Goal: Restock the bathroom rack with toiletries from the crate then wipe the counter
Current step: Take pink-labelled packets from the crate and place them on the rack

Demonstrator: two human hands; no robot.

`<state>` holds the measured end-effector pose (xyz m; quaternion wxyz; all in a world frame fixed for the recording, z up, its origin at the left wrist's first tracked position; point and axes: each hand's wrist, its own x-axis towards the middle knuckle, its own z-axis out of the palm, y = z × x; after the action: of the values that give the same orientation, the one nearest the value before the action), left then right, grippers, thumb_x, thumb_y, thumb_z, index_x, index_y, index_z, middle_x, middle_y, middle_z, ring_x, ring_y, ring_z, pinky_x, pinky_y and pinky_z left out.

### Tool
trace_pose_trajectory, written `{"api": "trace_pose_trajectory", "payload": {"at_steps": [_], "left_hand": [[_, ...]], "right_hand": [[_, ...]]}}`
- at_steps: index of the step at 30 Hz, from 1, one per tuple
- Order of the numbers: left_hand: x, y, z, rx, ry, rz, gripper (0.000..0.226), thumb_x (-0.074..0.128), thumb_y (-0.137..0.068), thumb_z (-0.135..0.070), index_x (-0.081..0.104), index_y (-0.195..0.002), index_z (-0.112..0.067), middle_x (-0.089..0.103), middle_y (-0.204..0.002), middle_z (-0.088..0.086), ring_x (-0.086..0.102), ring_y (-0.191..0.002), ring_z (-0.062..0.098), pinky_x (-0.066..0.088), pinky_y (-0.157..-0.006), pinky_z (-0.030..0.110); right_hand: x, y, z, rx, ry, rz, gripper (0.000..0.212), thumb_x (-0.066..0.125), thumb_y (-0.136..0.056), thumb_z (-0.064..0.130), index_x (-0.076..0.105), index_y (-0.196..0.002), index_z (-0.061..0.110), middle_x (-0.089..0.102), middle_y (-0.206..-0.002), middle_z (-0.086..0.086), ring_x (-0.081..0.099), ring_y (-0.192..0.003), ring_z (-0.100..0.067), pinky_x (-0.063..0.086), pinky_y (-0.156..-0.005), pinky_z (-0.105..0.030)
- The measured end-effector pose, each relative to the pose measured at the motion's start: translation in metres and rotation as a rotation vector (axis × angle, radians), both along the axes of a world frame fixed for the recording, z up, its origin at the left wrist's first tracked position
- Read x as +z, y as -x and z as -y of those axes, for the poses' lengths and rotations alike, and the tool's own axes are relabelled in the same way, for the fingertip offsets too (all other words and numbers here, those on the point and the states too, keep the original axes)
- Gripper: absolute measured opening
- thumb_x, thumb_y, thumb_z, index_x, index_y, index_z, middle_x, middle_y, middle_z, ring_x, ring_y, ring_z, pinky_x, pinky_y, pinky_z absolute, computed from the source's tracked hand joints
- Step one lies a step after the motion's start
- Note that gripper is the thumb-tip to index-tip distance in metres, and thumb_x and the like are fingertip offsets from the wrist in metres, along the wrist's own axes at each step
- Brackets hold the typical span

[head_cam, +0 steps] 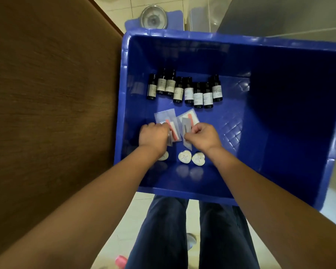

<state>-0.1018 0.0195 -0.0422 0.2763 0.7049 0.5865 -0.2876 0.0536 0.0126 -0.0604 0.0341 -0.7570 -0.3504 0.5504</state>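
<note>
Pinching clear packets (185, 122), left hand (153, 135), right hand (202, 137), blue crate (289, 113)

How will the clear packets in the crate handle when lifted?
The clear packets look like thin film, so they are probably floppy. They are likely light: the left hand and right hand each pinch some in curled fingers. Lying overlapped and glossy on the crate floor, they may slide apart.
</note>
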Motion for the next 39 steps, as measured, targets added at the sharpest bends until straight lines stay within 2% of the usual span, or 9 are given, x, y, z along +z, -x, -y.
{"api": "trace_pose_trajectory", "payload": {"at_steps": [8, 11, 14, 19, 22, 25, 29, 36, 39], "left_hand": [[0.062, -0.012, -0.009, 0.113, 0.039, 0.159, 0.030, 0.057, -0.090, -0.014, 0.043, -0.116, -0.008, 0.054, -0.111, 0.014, 0.058, -0.089, 0.035, 0.036, -0.060, 0.036], [0.091, -0.020, -0.010, 0.111, 0.045, 0.207, 0.031, 0.055, -0.088, -0.009, 0.043, -0.116, -0.006, 0.054, -0.111, 0.014, 0.056, -0.087, 0.034, 0.037, -0.061, 0.035], [0.118, -0.032, -0.008, 0.066, 0.058, 0.244, 0.032, 0.055, -0.087, -0.006, 0.043, -0.117, -0.008, 0.054, -0.107, 0.013, 0.049, -0.078, 0.028, 0.037, -0.060, 0.034], [0.155, -0.064, -0.003, 0.027, 0.039, 0.320, 0.041, 0.059, -0.084, -0.010, 0.044, -0.121, -0.017, 0.061, -0.100, 0.010, 0.047, -0.070, 0.022, 0.027, -0.046, 0.029], [0.174, -0.090, 0.000, 0.047, 0.036, 0.424, 0.049, 0.063, -0.081, -0.014, 0.047, -0.126, -0.024, 0.063, -0.102, 0.004, 0.055, -0.075, 0.022, 0.038, -0.049, 0.031], [0.192, -0.122, 0.004, 0.056, 0.034, 0.509, 0.044, 0.066, -0.078, -0.014, 0.052, -0.118, -0.025, 0.064, -0.102, 0.001, 0.062, -0.083, 0.023, 0.053, -0.068, 0.041], [0.212, -0.167, 0.019, 0.040, -0.011, 0.583, 0.034, 0.069, -0.077, -0.015, 0.054, -0.106, -0.027, 0.063, -0.095, 0.000, 0.062, -0.080, 0.020, 0.054, -0.070, 0.038], [0.253, -0.249, 0.067, -0.065, -0.042, 0.705, 0.021, 0.068, -0.080, -0.012, 0.062, -0.094, -0.025, 0.067, -0.095, -0.003, 0.060, -0.083, 0.014, 0.045, -0.065, 0.026], [0.274, -0.284, 0.098, -0.069, -0.070, 0.746, 0.022, 0.067, -0.083, -0.017, 0.061, -0.101, -0.028, 0.064, -0.098, -0.008, 0.060, -0.088, 0.013, 0.046, -0.066, 0.025]], "right_hand": [[0.059, -0.017, 0.009, -0.094, -0.118, 0.043, 0.029, 0.065, -0.073, 0.016, 0.040, -0.060, 0.022, 0.045, -0.054, 0.008, 0.043, -0.048, -0.009, 0.037, -0.049, -0.025], [0.090, -0.027, 0.013, -0.156, -0.151, 0.039, 0.026, 0.063, -0.074, 0.013, 0.041, -0.063, 0.020, 0.045, -0.058, 0.004, 0.048, -0.055, -0.018, 0.055, -0.058, -0.041], [0.120, -0.043, 0.022, -0.216, -0.156, 0.015, 0.025, 0.062, -0.077, 0.010, 0.041, -0.066, 0.018, 0.048, -0.062, -0.002, 0.055, -0.058, -0.022, 0.059, -0.057, -0.051], [0.165, -0.078, 0.047, -0.345, -0.233, 0.039, 0.026, 0.061, -0.081, 0.007, 0.041, -0.069, 0.018, 0.046, -0.064, -0.002, 0.053, -0.059, -0.022, 0.058, -0.047, -0.037], [0.188, -0.105, 0.068, -0.441, -0.254, 0.069, 0.024, 0.061, -0.083, 0.007, 0.042, -0.071, 0.018, 0.050, -0.065, -0.001, 0.058, -0.057, -0.018, 0.060, -0.053, -0.044], [0.207, -0.133, 0.089, -0.526, -0.285, 0.122, 0.024, 0.062, -0.084, 0.011, 0.044, -0.072, 0.019, 0.055, -0.070, -0.001, 0.061, -0.058, -0.017, 0.060, -0.056, -0.045], [0.234, -0.167, 0.119, -0.632, -0.363, 0.186, 0.021, 0.062, -0.085, 0.011, 0.046, -0.075, 0.020, 0.056, -0.075, -0.004, 0.062, -0.067, -0.022, 0.055, -0.045, -0.030], [0.282, -0.227, 0.189, -0.790, -0.506, 0.254, 0.020, 0.061, -0.085, 0.004, 0.049, -0.081, 0.020, 0.058, -0.082, -0.003, 0.062, -0.077, -0.019, 0.050, -0.045, -0.019], [0.306, -0.258, 0.227, -0.873, -0.558, 0.239, 0.023, 0.058, -0.084, 0.001, 0.046, -0.080, 0.020, 0.058, -0.085, -0.006, 0.062, -0.078, -0.022, 0.056, -0.048, -0.031]]}}
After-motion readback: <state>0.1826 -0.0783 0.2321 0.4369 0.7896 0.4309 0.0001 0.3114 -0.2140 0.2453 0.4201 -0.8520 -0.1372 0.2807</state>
